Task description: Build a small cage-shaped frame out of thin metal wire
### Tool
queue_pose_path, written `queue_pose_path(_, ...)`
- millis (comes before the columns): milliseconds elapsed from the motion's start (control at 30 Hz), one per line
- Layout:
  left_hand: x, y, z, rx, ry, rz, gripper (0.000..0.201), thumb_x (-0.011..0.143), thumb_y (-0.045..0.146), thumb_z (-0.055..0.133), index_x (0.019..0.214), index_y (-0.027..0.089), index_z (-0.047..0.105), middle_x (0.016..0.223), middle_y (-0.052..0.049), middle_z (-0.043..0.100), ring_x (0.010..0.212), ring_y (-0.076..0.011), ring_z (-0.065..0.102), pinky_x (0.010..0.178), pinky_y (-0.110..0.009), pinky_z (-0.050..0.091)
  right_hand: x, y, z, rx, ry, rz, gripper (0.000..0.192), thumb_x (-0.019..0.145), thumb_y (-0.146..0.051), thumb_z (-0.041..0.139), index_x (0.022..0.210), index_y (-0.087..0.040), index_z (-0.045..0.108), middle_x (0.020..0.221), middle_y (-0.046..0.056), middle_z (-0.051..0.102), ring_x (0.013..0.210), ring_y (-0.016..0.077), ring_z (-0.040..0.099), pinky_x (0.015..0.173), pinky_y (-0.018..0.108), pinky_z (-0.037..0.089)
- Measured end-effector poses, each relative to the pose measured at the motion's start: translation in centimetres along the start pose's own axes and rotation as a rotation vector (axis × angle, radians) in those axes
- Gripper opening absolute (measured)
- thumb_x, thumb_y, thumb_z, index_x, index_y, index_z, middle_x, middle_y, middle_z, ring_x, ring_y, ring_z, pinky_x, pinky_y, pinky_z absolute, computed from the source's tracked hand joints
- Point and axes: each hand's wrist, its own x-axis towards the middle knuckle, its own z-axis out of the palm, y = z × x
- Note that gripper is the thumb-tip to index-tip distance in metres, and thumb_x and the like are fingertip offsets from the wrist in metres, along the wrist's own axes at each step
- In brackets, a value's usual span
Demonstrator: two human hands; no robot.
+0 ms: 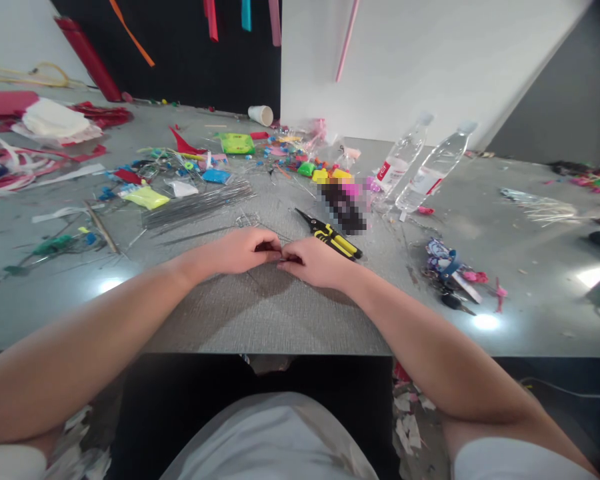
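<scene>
My left hand (254, 251) and my right hand (311, 261) meet above the front middle of the grey table. Both are closed, with thumbs and fingertips pinched together on what looks like a thin wire, mostly hidden by the fingers. Just behind my right hand lie pliers (339, 244) with black jaws and yellow-and-black handles. A bundle of thin metal wires (200, 205) rests beyond my left hand. Between the bundle and my hands is a small bent loop of wire (247, 219).
Two clear plastic bottles (433, 170) stand at the back right. Keys (453, 300) with trinkets lie right of my right arm. Colourful packets (145, 197) and small scraps cover the back left. A white paper cup (261, 115) lies on its side near the wall.
</scene>
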Motion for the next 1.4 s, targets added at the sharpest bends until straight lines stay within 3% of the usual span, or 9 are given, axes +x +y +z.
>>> queue_pose_path(1400,0.00,-0.19,0.05,0.037,-0.024,0.064,0.022,0.095,0.039,0.058,0.100,0.023,0.072,0.094,-0.003,0.076,0.077,-0.0173,0.065,0.068,-0.029,0.042,-0.09,-0.32,0.10,-0.080,-0.014,-0.029,0.023,0.097,-0.032,0.061,0.079,-0.018,0.061,0.068,-0.002,0.057,0.063,0.0118,0.045,0.062,0.028,0.029)
